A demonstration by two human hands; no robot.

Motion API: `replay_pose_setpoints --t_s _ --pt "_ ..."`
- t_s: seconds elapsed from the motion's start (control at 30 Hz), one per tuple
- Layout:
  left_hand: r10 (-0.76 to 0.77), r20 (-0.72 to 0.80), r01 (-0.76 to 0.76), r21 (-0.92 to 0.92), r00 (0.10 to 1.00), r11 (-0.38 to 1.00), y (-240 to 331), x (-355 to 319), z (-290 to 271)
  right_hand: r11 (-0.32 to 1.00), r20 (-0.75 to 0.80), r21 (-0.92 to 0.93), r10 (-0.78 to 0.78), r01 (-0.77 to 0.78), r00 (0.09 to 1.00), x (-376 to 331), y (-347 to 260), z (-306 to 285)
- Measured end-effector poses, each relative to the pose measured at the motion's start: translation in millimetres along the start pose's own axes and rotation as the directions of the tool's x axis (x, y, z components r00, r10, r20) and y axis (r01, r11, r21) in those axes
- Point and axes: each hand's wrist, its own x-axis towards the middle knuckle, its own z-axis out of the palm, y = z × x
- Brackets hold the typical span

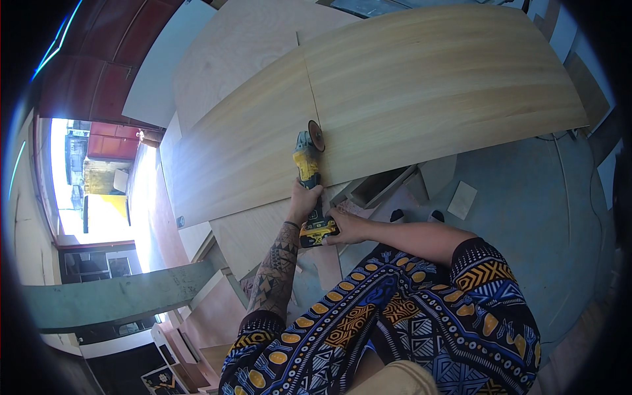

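A yellow and black cordless angle grinder (307, 163) is held between my two hands, its round disc (316, 135) standing on edge at a wood-grained panel (421, 79). My left hand (304, 200) wraps round the grinder's body, behind the yellow part. At the battery end, my right hand (347, 226) grips the rear of the tool. A thin dark line (309, 82) crosses the panel from its far edge down to the disc. Whether the disc touches the panel or spins, I cannot tell.
Under the panel's near edge stands an open wooden box frame (380, 186). A small pale board piece (462, 200) lies on the grey floor (520, 191). More sheets (230, 52) lie beyond the panel. A greenish beam (125, 296) runs across the left.
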Motion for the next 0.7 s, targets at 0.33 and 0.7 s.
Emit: replay_pose_setpoints --t_s 0.33,0.7 --pt "0.007 0.006 -0.007 -0.023 1.0 1.0 -10.9 4.2 -3.6 0.999 0.017 0.034 0.008 -0.009 1.0 -1.2 -2.5 0.5" --pt "0.049 0.0 -0.049 -0.053 0.999 0.997 -25.2 10.6 -4.8 1.0 0.016 0.027 0.009 -0.01 1.0 -2.8 -7.1 1.1"
